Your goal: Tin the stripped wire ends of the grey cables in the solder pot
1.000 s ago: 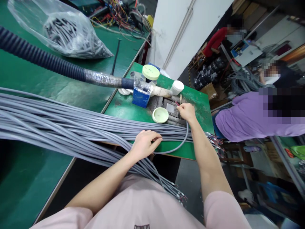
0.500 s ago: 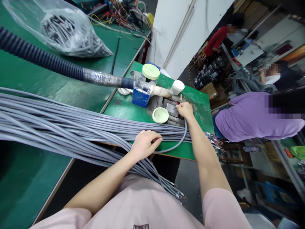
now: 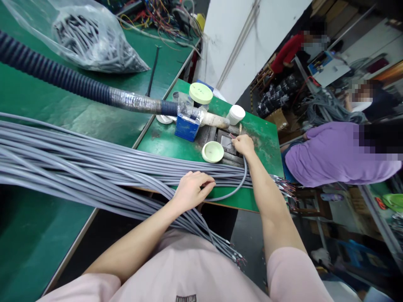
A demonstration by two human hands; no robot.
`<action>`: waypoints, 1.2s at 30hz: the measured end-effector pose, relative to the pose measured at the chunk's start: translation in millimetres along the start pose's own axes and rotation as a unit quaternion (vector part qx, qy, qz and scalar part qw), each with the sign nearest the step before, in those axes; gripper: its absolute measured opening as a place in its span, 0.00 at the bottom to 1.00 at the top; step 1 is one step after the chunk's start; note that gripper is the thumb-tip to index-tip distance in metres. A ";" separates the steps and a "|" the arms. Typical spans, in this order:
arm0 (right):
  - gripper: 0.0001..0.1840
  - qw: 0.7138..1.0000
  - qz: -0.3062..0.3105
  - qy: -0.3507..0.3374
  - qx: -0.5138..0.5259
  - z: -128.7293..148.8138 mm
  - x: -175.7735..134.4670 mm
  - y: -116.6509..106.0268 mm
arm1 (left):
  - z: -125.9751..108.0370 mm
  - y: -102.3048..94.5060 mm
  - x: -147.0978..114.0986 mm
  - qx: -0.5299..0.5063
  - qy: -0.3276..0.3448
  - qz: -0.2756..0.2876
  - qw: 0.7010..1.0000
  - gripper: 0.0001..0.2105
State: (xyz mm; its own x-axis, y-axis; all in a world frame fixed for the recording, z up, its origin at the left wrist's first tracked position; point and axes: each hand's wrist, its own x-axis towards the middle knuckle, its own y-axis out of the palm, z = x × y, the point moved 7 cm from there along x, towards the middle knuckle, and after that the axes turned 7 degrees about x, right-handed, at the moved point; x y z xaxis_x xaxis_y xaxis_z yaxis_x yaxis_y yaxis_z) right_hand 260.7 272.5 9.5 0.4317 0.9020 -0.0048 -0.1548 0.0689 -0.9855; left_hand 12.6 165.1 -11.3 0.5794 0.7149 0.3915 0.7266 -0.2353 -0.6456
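Observation:
In my right hand (image 3: 243, 145) the end of a grey cable (image 3: 242, 181) is pinched. Its thin stripped wires (image 3: 232, 136) poke out past my fingertips over a square silvery surface (image 3: 226, 142) set in a dark block. From that hand the cable loops down and back toward the bundle. My left hand (image 3: 192, 189) rests on the thick bundle of grey cables (image 3: 126, 161), fingers loosely bent and thumb apart, gripping nothing that I can see. A shallow pale-green dish (image 3: 213, 152) stands beside the dark block, between my hands.
A ribbed hose (image 3: 75, 86) crosses from the left to a pale nozzle by a blue box (image 3: 188, 127). Nearby stand a white tub (image 3: 236, 114) and a green-lidded jar (image 3: 200, 93). A bag of grey pieces (image 3: 94, 42) lies behind. A person in purple (image 3: 330, 153) sits at right.
My right hand has shifted very slightly to the left with the cable end, over the silvery surface. My left hand stays on the bundle.

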 end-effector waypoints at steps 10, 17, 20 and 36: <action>0.17 1.000 0.000 -0.011 -0.005 0.8 -0.2 -1.9 | 1.0 0.2 1.0 -0.003 0.000 -0.002 1.000 0.08; 0.16 1.000 -0.005 -0.011 0.002 0.3 1.0 0.6 | 1.4 0.6 0.7 -0.005 -0.001 0.000 1.000 0.09; 0.16 1.000 -0.013 -0.011 0.005 -0.8 1.3 -1.6 | 1.6 0.7 0.8 -0.005 0.000 -0.002 1.000 0.09; 0.14 0.869 -0.196 -0.113 0.440 -2.0 -189.9 -53.4 | 0.5 7.0 -1.2 -0.113 -0.022 -0.011 0.993 0.08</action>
State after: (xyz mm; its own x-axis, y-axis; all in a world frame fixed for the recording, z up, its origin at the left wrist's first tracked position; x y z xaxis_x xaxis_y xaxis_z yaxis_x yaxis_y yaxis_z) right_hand 188.8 96.7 62.6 0.4343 0.7896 0.4336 -0.6979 0.5993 -0.3923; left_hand 16.8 162.9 -16.7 0.5503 0.7476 0.3718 0.8057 -0.3586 -0.4715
